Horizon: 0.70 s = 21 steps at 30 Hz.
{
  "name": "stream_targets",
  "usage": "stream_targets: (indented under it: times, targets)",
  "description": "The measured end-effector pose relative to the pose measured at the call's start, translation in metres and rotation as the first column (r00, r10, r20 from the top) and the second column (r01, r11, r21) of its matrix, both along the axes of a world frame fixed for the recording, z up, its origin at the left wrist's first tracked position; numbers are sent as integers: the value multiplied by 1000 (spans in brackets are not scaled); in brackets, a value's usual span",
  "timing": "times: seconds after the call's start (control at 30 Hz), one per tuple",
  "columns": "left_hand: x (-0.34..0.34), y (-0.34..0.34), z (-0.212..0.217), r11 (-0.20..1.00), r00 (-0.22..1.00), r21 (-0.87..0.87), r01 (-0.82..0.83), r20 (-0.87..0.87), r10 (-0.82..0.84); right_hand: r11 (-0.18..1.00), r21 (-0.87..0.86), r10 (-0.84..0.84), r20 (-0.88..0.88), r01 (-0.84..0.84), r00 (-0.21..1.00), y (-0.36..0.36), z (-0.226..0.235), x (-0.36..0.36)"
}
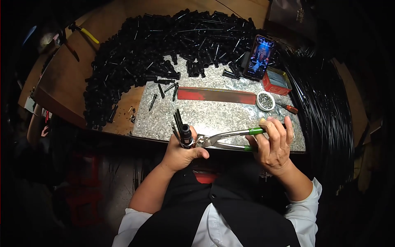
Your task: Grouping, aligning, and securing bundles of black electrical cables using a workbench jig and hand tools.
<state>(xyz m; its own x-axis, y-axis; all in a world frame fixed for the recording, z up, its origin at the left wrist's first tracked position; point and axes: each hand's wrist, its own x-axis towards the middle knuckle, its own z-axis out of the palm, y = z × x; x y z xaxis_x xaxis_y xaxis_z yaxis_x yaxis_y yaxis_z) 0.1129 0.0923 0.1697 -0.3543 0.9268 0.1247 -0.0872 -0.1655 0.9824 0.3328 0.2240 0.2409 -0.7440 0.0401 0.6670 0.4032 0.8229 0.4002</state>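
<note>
Near the front edge of a speckled stone slab [222, 109], my left hand [179, 155] is wrapped round a black tubular part [186, 133] standing roughly upright. Several thin black strips rise beside the tube from the same hand. My right hand [275, 146] grips the green handles of metal pincers [226, 135], which are spread somewhat apart. The pincers' head lies against the black part, by my left thumb. Whether the jaws bite on anything is too small to tell.
A large heap of black tubular parts [164, 37] covers the back and left. On the slab lie a red strip [216, 95], a white bowl [265, 109] of small metal pieces, a screwdriver [291, 108], a red box [275, 87] and a lit phone [260, 57]. Long black rods [325, 111] hang at right.
</note>
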Motion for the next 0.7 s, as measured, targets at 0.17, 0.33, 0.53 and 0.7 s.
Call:
stream_targets:
  times: [0.17,0.33,0.53,0.7]
  targets:
    - [3,2,2,1000,1000,7,-17,-1,17,999,-28,32,-14,-32,999,1,2,4]
    - [4,4,9,1000,1000,5,-26,12,26,999,32,23,14,-23,1000,1,1,8]
    - [2,4,7,1000,999,-1,-30,-16,30,994,99,41,-35,-37,999,3,0,5]
    - [2,3,7,999,998,13,-40,-46,40,995,91,46,-26,-44,999,0,-1,5]
